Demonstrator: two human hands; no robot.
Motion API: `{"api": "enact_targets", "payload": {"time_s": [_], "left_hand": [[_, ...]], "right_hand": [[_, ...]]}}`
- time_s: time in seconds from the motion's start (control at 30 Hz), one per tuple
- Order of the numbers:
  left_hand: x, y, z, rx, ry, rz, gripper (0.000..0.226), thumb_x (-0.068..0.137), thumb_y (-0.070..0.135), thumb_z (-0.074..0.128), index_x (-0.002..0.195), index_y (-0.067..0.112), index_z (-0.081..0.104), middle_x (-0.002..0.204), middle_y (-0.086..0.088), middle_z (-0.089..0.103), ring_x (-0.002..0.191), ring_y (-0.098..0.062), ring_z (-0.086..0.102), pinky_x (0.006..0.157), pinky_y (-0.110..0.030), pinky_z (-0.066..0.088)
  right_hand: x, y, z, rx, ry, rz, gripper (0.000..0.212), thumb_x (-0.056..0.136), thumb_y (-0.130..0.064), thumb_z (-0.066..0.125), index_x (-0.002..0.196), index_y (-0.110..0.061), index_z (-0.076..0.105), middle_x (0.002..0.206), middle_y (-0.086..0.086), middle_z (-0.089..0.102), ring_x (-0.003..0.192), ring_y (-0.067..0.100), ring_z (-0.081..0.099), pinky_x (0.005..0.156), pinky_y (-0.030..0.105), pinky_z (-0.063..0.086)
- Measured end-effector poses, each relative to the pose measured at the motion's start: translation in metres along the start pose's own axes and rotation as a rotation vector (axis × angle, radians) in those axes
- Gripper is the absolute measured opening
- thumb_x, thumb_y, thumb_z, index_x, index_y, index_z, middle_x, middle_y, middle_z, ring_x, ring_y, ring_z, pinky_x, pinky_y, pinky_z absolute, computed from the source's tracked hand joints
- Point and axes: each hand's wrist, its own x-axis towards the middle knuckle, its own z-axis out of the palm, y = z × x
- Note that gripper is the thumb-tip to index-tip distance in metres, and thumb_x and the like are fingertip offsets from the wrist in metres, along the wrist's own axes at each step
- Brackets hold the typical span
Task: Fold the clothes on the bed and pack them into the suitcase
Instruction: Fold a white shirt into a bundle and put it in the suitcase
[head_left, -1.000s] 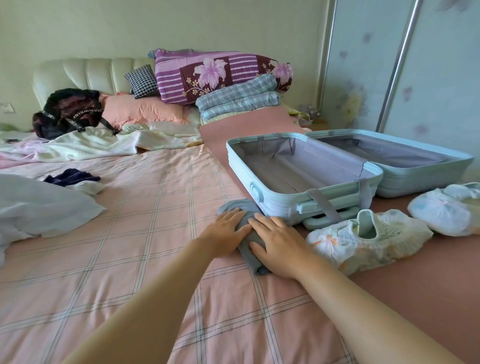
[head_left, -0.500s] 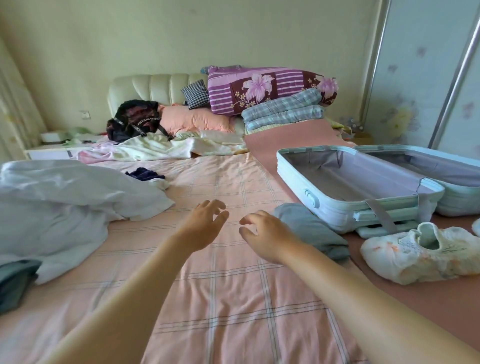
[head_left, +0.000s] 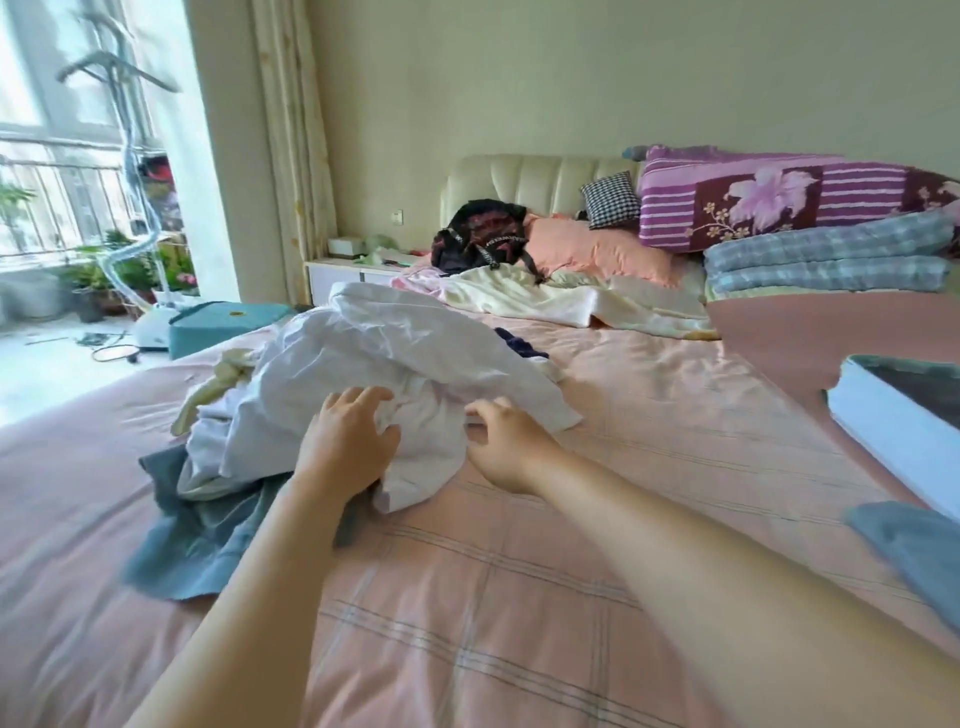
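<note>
Lying crumpled in a high, wrinkled heap in the middle of the bed (head_left: 519, 597), the white garment (head_left: 374, 353) covers part of a grey-blue garment (head_left: 192, 530) spread beneath it. Left hand (head_left: 348, 447) rests on the heap's near side, fingers spread and straight. Right hand (head_left: 506, 447) touches the heap's near right edge with fingers curled; whether it pinches the fabric cannot be told. Suitcase (head_left: 883, 415) lies open at the bed's right side, well apart, a grey cloth (head_left: 914, 545) just before it.
</note>
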Motion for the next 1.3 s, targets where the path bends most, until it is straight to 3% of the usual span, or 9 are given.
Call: {"api": "enact_targets", "payload": {"time_s": [0.2,0.37,0.47,0.57,0.73,0.87,1.03,1.17,1.3], "left_hand": [[0.024,-0.056,0.012,0.131,-0.081,-0.171,0.088,0.091,0.052,0.057,0.157,0.031,0.003,0.166,0.000,-0.007,0.151,-0.024,-0.007,0.122,-0.045,0.001],[0.030,-0.064,0.015,0.134,0.104,-0.173,0.057,0.093,0.028,0.050,0.148,0.037,0.037,0.146,-0.002,0.039,0.136,-0.026,0.028,0.113,-0.042,0.024],[0.037,-0.050,0.011,0.117,0.202,-0.193,0.046,0.092,0.018,0.049,0.136,0.033,0.054,0.133,-0.001,0.048,0.126,-0.025,0.038,0.105,-0.040,0.031],[0.040,-0.031,0.013,0.103,0.219,-0.140,0.044,0.091,0.020,0.053,0.133,0.033,0.054,0.134,0.001,0.047,0.125,-0.023,0.037,0.104,-0.038,0.032],[0.043,-0.014,0.026,0.046,0.200,0.017,0.046,0.090,0.029,0.058,0.135,0.034,0.049,0.139,0.003,0.041,0.129,-0.023,0.035,0.107,-0.036,0.028],[0.045,-0.018,0.032,-0.011,0.186,0.063,0.066,0.092,0.025,0.057,0.151,0.030,0.028,0.150,0.003,0.034,0.136,-0.023,0.030,0.112,-0.038,0.026],[0.038,-0.003,0.030,-0.003,0.117,0.145,0.094,0.090,0.032,0.061,0.156,0.036,-0.006,0.165,0.002,0.006,0.151,-0.021,0.002,0.121,-0.044,0.012],[0.029,0.023,0.024,0.100,0.008,0.234,0.056,0.091,0.038,0.060,0.144,0.042,0.043,0.161,0.007,0.021,0.148,-0.019,0.015,0.122,-0.039,0.009],[0.008,0.061,0.018,0.106,-0.118,0.362,0.016,0.091,0.037,0.060,0.103,0.032,0.068,0.117,0.009,0.062,0.109,-0.018,0.057,0.089,-0.028,0.036]], "right_hand": [[0.083,-0.023,0.025,-0.258,0.001,-0.045,0.074,0.098,-0.018,0.047,0.159,-0.028,0.007,0.167,-0.001,-0.008,0.152,0.025,0.006,0.117,0.047,0.028],[0.134,-0.015,0.036,-0.421,0.048,0.053,0.090,0.102,-0.016,0.048,0.154,-0.031,-0.024,0.164,0.009,0.020,0.138,0.035,0.039,0.105,0.049,0.041],[0.151,-0.006,0.039,-0.439,0.130,0.048,0.072,0.101,-0.021,0.048,0.158,-0.033,0.006,0.125,0.013,0.060,0.105,0.034,0.060,0.081,0.040,0.045],[0.157,-0.009,0.037,-0.474,0.221,-0.073,0.038,0.101,-0.028,0.045,0.138,-0.032,0.048,0.129,0.010,0.059,0.119,0.033,0.053,0.092,0.040,0.039],[0.163,-0.029,0.033,-0.310,0.270,-0.098,0.034,0.098,-0.019,0.047,0.123,-0.031,0.067,0.128,0.005,0.057,0.120,0.030,0.050,0.096,0.037,0.037],[0.141,-0.037,0.022,0.316,0.239,-0.077,0.024,0.099,-0.015,0.037,0.088,-0.025,0.057,0.097,0.006,0.062,0.092,0.027,0.056,0.072,0.032,0.039],[0.077,-0.013,0.002,0.430,0.183,-0.183,0.027,0.101,-0.018,0.036,0.083,-0.017,0.056,0.070,0.007,0.057,0.062,0.016,0.052,0.056,0.030,0.041],[0.014,0.012,-0.013,0.143,0.052,-0.225,0.008,0.093,-0.031,0.049,0.094,-0.032,0.058,0.070,-0.006,0.061,0.064,0.015,0.055,0.061,0.035,0.043],[-0.045,0.043,-0.035,-0.205,0.066,-0.201,0.042,0.092,-0.042,0.047,0.133,-0.044,0.052,0.101,-0.003,0.070,0.098,0.019,0.063,0.077,0.031,0.049]]}}
